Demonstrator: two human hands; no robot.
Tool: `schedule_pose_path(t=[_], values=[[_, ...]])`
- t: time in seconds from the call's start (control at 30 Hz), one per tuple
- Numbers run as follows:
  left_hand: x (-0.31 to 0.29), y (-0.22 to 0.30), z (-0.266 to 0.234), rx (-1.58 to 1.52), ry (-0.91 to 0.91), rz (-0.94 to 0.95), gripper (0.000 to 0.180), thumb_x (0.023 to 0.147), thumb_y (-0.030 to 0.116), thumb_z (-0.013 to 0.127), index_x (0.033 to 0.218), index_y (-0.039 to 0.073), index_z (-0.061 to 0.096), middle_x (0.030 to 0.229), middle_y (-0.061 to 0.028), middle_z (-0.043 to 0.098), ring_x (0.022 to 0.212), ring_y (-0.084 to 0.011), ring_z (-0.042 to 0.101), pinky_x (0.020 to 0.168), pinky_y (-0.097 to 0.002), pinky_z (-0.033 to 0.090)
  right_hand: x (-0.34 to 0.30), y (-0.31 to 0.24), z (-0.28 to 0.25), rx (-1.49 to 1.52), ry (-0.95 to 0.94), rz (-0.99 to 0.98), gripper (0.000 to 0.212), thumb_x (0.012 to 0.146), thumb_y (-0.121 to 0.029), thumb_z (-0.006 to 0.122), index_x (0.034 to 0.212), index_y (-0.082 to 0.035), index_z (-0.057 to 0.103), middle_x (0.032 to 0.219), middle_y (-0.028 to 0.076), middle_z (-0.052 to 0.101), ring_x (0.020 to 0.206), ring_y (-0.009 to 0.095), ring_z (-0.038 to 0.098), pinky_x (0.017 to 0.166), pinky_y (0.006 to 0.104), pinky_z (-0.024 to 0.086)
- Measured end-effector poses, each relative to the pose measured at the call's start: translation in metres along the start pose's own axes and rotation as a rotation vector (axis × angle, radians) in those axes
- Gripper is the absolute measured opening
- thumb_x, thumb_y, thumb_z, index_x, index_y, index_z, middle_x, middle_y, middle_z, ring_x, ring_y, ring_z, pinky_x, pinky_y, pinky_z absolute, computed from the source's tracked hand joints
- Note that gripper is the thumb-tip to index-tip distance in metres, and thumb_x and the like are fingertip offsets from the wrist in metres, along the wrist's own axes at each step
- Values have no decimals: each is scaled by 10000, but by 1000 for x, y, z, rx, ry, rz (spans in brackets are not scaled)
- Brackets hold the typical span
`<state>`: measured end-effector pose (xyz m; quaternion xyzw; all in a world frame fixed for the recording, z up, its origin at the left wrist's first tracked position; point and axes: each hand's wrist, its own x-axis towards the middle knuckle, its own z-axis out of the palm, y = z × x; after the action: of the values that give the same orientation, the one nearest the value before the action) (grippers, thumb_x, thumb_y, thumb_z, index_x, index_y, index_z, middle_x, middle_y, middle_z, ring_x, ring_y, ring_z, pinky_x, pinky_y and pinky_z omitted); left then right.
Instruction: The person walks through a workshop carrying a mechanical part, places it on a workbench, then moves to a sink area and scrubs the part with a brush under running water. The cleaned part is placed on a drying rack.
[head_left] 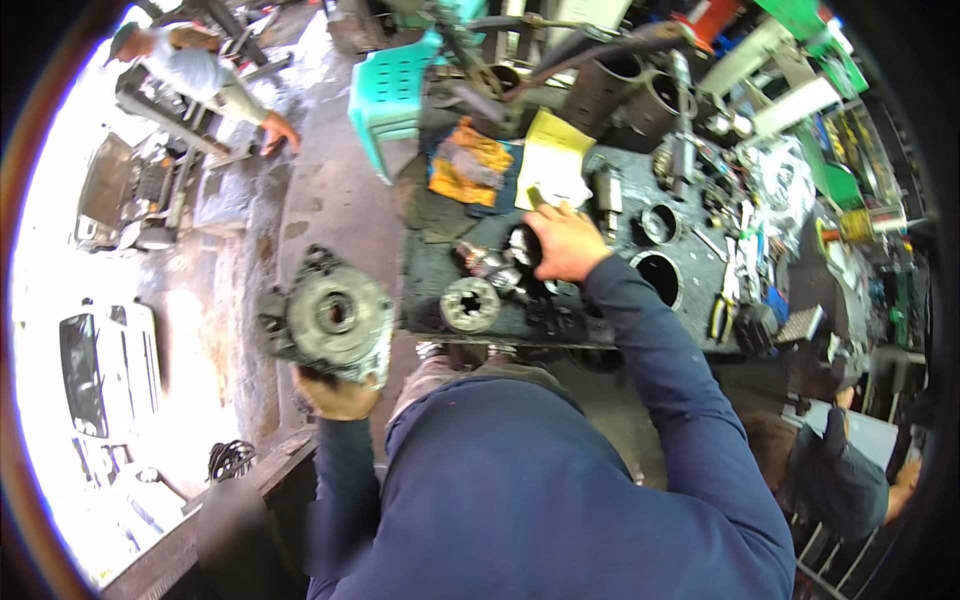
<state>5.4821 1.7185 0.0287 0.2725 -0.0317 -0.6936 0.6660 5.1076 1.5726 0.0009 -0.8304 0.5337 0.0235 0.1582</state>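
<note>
My left hand (338, 395) is closed on the lower edge of a round cast metal housing (318, 325), which has lugs on its rim and a hole in its middle. It is held up beyond the bench's left edge. Over the workbench (430, 318), my right hand (570, 245) curls its fingers round a dark round metal part (523, 246); the palm hides some of it. Close by lie a slotted metal disc (470, 304) and a shiny shaft-like part (484, 262). Small dark parts below my right hand are hard to make out.
Behind my right hand are a yellow sheet (548, 150) and an orange rag (470, 165). Metal rings (657, 275), pliers (719, 318) and several tools lie to the right. A green plastic stool (390, 100) stands beyond the bench. Other people (195, 75) are at upper left and lower right.
</note>
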Motion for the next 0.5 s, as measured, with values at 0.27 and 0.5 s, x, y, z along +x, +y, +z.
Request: schedule_pose_path(t=[0.27, 0.5], values=[[35, -1, 2, 20, -38, -217, 936, 676, 678, 735, 1456, 188, 567, 1478, -89, 572, 1348, -332, 544, 1119, -574, 440, -39, -54, -75, 273, 428, 158, 863, 580, -143, 854, 1379, -22, 551, 1312, 176, 579, 1221, 396, 539, 1089, 448, 443], [58, -10, 15, -35, -240, -397, 1056, 736, 830, 624, 1538, 162, 461, 1545, -126, 497, 1399, -360, 492, 1170, -603, 358, -28, -151, -138, 516, 348, -341, 826, 628, -199, 828, 1403, -48, 582, 1320, 203, 569, 1223, 414, 560, 1068, 451, 467]])
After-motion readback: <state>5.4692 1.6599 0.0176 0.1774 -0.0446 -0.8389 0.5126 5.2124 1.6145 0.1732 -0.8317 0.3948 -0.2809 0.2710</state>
